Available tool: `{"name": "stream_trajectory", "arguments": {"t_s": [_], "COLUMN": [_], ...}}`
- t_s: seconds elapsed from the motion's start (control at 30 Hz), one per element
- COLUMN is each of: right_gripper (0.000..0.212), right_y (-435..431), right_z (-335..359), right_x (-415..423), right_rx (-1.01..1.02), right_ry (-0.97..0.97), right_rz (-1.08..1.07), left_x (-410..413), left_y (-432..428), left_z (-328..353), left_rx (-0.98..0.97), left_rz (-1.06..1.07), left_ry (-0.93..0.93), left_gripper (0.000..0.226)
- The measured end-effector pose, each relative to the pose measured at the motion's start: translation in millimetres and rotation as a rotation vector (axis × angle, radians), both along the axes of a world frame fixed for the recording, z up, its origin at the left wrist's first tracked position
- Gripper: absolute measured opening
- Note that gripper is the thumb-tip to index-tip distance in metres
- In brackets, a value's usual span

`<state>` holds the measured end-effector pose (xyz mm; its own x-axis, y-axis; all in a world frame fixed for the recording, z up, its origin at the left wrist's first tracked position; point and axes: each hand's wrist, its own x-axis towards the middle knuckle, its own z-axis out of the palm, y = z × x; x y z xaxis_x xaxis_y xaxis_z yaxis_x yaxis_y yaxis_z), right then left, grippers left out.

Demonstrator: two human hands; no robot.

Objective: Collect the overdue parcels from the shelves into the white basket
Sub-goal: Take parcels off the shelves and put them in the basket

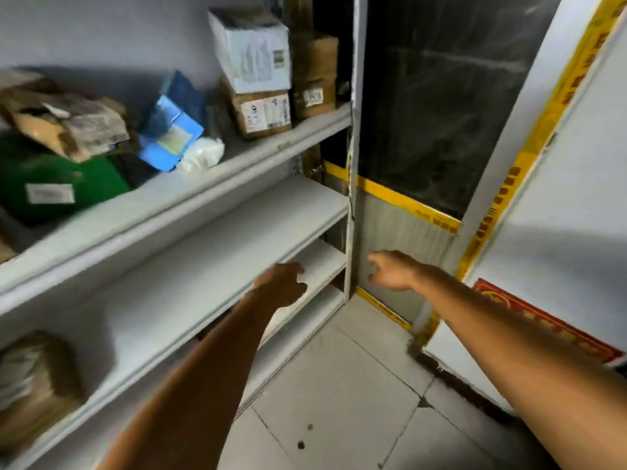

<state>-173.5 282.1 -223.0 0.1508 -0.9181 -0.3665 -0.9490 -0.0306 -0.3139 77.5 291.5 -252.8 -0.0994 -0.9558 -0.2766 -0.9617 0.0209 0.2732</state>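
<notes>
Both hands empty, fingers loose. Left hand (281, 283) is at the lower shelves' front edges, right hand (390, 269) past their right end. Parcels are on the top shelf (203, 184). At its right end a white box (251, 49) sits on a brown box (264, 113), labels facing the front edge, long axis roughly upright. I'd lift the top box first, two-handed. White basket not in view.
</notes>
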Motion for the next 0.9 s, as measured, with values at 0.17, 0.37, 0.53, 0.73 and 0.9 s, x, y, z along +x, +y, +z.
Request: {"name": "stream_trajectory", "arguments": {"t_s": [0.17,0.37,0.53,0.73,0.9], "right_gripper": [0.05,0.05,0.051,0.052,0.05], "right_y": [-17.5,-31.2,-21.8,22.9,62.9], "right_z": [-8.9,-4.0,3.2,1.5,-12.3], "right_x": [114.4,218.0,295.9,380.7,440.6], "right_rx": [0.037,0.044,0.054,0.066,0.087], "right_ry": [-0.019,-0.026,-0.041,-0.045,-0.075], "right_rz": [0.28,0.587,0.816,1.012,1.075], "left_x": [98.8,174.4,212.4,245.9,286.0], "left_y": [47.8,108.9,171.2,251.3,301.4], "left_z": [-1.7,7.6,14.3,15.7,0.8], "left_rx": [0.077,0.071,0.037,0.034,0.03], "left_rz": [0.286,0.611,0.855,1.07,1.121], "left_ry": [-0.018,-0.066,-0.083,-0.067,-0.107], "left_gripper": [0.043,0.041,0.042,0.044,0.043]}}
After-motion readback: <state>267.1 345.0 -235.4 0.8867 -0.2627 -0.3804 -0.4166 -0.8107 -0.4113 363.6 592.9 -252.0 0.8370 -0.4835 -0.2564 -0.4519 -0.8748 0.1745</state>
